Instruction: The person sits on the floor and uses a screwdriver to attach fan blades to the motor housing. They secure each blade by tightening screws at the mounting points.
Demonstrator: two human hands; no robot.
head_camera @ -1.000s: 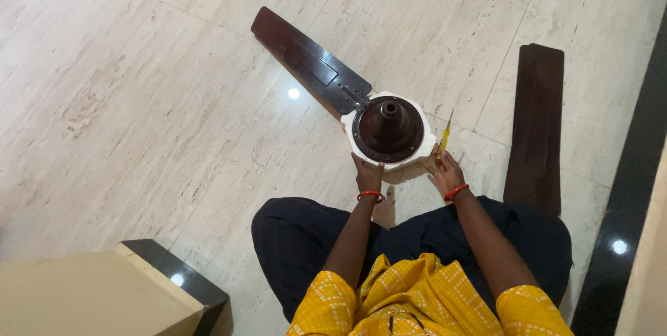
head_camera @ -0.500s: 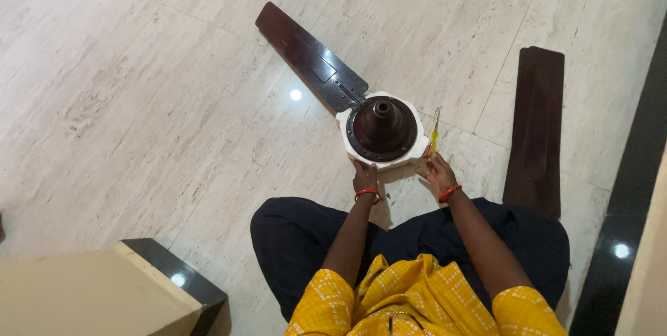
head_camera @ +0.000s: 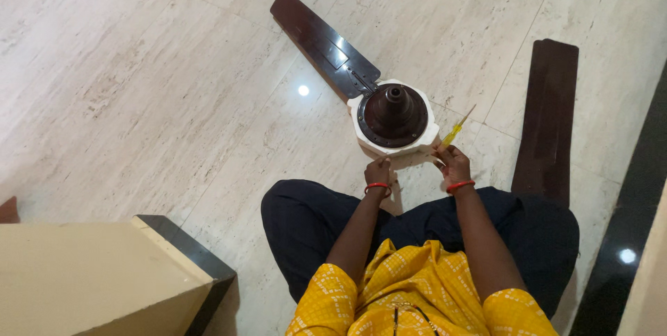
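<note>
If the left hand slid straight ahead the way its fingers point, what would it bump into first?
The left hand points up toward the fan motor, which sits right in front of its fingers. It would probably meet the motor's white rim first; it may already be touching it.

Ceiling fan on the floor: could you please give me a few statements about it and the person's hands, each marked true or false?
1. The right hand holds a yellow-handled screwdriver. True.
2. Three blades are attached to the fan motor. False: only one attached blade shows; a loose blade lies apart on the floor to the person's right.
3. The left hand rests at the near edge of the motor housing. True.
4. The motor's centre is white with a dark rim. False: the centre is dark brown and the outer housing is white.
5. The person wears a red bangle on each wrist. True.
</note>
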